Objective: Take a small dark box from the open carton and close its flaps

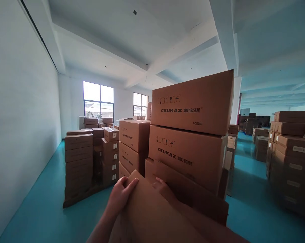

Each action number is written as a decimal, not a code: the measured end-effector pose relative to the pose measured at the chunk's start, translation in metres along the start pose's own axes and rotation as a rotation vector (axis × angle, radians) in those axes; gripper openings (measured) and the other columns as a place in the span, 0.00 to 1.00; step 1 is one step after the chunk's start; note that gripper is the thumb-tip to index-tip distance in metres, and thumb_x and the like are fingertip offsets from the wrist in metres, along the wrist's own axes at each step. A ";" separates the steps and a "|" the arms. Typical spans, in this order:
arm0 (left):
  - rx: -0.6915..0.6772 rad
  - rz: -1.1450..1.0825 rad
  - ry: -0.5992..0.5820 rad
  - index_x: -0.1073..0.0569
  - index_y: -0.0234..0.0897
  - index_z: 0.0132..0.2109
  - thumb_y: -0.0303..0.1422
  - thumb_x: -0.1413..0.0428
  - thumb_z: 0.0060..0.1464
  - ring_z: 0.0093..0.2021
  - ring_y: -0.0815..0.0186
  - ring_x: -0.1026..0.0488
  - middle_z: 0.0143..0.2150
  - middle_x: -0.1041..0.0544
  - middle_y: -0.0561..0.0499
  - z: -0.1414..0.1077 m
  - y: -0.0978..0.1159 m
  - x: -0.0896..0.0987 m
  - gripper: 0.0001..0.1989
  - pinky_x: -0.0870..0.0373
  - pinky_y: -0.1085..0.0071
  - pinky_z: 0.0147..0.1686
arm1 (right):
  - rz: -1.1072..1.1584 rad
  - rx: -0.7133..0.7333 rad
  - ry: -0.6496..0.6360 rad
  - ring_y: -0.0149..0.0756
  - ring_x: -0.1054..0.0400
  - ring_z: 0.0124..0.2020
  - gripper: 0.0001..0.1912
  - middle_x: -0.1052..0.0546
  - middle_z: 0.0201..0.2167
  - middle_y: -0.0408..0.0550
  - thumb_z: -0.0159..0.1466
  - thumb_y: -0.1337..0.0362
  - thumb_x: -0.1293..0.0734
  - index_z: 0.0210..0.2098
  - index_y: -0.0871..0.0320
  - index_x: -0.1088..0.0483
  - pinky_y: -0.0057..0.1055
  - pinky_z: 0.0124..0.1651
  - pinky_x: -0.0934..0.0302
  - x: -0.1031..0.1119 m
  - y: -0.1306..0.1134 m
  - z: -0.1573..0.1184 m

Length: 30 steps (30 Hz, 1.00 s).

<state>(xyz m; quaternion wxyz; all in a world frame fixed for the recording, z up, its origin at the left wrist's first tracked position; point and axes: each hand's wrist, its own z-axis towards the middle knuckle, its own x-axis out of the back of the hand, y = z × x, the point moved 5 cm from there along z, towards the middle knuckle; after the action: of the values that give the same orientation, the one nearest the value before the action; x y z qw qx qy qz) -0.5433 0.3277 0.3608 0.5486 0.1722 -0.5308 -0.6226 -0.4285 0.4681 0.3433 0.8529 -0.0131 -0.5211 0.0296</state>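
Observation:
A plain brown cardboard sheet (152, 212), perhaps a flattened carton, slants up from the bottom edge in front of me. My left hand (120, 194) is closed on its upper left corner, the thumb lying over the near face. Just past the sheet's right edge is my right hand (165, 189), its fingers pointing left. The sheet hides part of that hand, and whether it grips anything is unclear. Behind it, a long brown cardboard panel (193, 192) leans low against the stacked cartons. The large printed upper carton (190, 104) rests on a similar lower carton (185, 155).
Smaller printed cartons (134, 135) are stacked just left of the large ones. Further left, several brown boxes (79, 162) form a tall pile near the white wall (23, 118). More stacked boxes (291, 152) stand at the right, across the teal floor (251, 199).

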 end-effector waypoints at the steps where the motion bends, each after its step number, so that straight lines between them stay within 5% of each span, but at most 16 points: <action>1: 0.034 0.030 -0.056 0.29 0.38 0.33 0.64 0.42 0.42 0.36 0.53 0.26 0.32 0.23 0.47 0.002 0.002 -0.002 0.31 0.32 0.62 0.35 | 0.062 -0.029 -0.004 0.33 0.22 0.46 0.16 0.16 0.45 0.44 0.66 0.75 0.39 0.45 0.54 0.24 0.42 0.71 0.43 0.006 0.003 0.000; 3: 0.082 0.056 -0.084 0.28 0.37 0.37 0.65 0.43 0.39 0.42 0.49 0.24 0.38 0.21 0.42 0.004 0.004 -0.001 0.34 0.30 0.58 0.41 | 0.192 -0.085 0.059 0.35 0.23 0.50 0.17 0.17 0.48 0.45 0.66 0.74 0.41 0.44 0.55 0.23 0.49 0.72 0.44 0.033 0.007 -0.013; 5: 0.104 0.056 -0.039 0.27 0.34 0.46 0.64 0.43 0.36 0.49 0.46 0.24 0.48 0.21 0.37 0.004 0.004 0.003 0.40 0.30 0.56 0.49 | 0.217 -0.108 0.277 0.37 0.26 0.55 0.19 0.18 0.52 0.50 0.66 0.74 0.43 0.47 0.57 0.25 0.47 0.68 0.37 0.077 0.008 -0.045; 8: 0.102 0.093 -0.028 0.27 0.33 0.56 0.61 0.44 0.37 0.58 0.46 0.27 0.58 0.24 0.35 0.003 0.000 0.005 0.46 0.34 0.54 0.58 | -0.012 -0.137 0.667 0.40 0.27 0.56 0.19 0.20 0.53 0.50 0.68 0.68 0.43 0.54 0.54 0.28 0.44 0.60 0.30 0.139 0.013 -0.123; 10: 0.081 0.144 -0.056 0.24 0.35 0.56 0.60 0.45 0.40 0.60 0.45 0.28 0.59 0.24 0.37 0.004 -0.002 0.002 0.43 0.35 0.53 0.59 | -0.132 -0.335 0.787 0.47 0.25 0.51 0.18 0.19 0.50 0.51 0.68 0.58 0.40 0.54 0.51 0.28 0.48 0.53 0.26 0.159 0.026 -0.174; 14: 0.038 0.168 -0.042 0.22 0.36 0.57 0.58 0.44 0.44 0.62 0.45 0.30 0.61 0.24 0.38 0.006 -0.003 -0.004 0.39 0.37 0.52 0.61 | 0.131 -0.788 0.589 0.52 0.22 0.44 0.31 0.19 0.51 0.55 0.65 0.39 0.41 0.56 0.51 0.27 0.44 0.33 0.24 0.138 0.046 -0.225; 19: 0.014 0.151 0.005 0.20 0.35 0.54 0.55 0.42 0.45 0.58 0.40 0.27 0.56 0.21 0.37 0.005 0.004 -0.009 0.35 0.35 0.48 0.58 | 0.435 -0.602 0.518 0.45 0.23 0.44 0.24 0.18 0.41 0.52 0.69 0.44 0.43 0.38 0.50 0.22 0.41 0.45 0.25 0.096 0.013 -0.222; 22: 0.023 0.095 0.077 0.19 0.37 0.50 0.50 0.38 0.45 0.56 0.40 0.26 0.53 0.19 0.37 -0.001 0.013 -0.013 0.28 0.34 0.48 0.57 | 0.600 -0.665 0.491 0.49 0.23 0.47 0.29 0.18 0.45 0.54 0.67 0.39 0.44 0.36 0.51 0.20 0.44 0.49 0.24 0.093 0.023 -0.233; 26: 0.016 -0.066 0.202 0.21 0.39 0.53 0.50 0.36 0.49 0.57 0.46 0.26 0.55 0.20 0.40 -0.009 0.023 -0.019 0.28 0.33 0.53 0.58 | 0.558 -0.790 0.618 0.59 0.31 0.61 0.38 0.22 0.56 0.56 0.62 0.33 0.44 0.51 0.56 0.24 0.59 0.65 0.36 0.119 0.058 -0.252; 30: -0.026 -0.226 0.330 0.30 0.40 0.63 0.52 0.42 0.58 0.65 0.52 0.33 0.65 0.28 0.42 -0.020 0.015 -0.016 0.31 0.37 0.57 0.65 | 0.611 -0.825 0.622 0.60 0.40 0.68 0.37 0.30 0.66 0.55 0.67 0.39 0.46 0.65 0.56 0.36 0.62 0.71 0.45 0.130 0.072 -0.253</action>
<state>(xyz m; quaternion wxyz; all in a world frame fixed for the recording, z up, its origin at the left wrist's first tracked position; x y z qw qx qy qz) -0.5143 0.3347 0.3600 0.5570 0.3233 -0.4027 -0.6504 -0.1473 0.5500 0.3391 0.8427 -0.5005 -0.1879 0.0635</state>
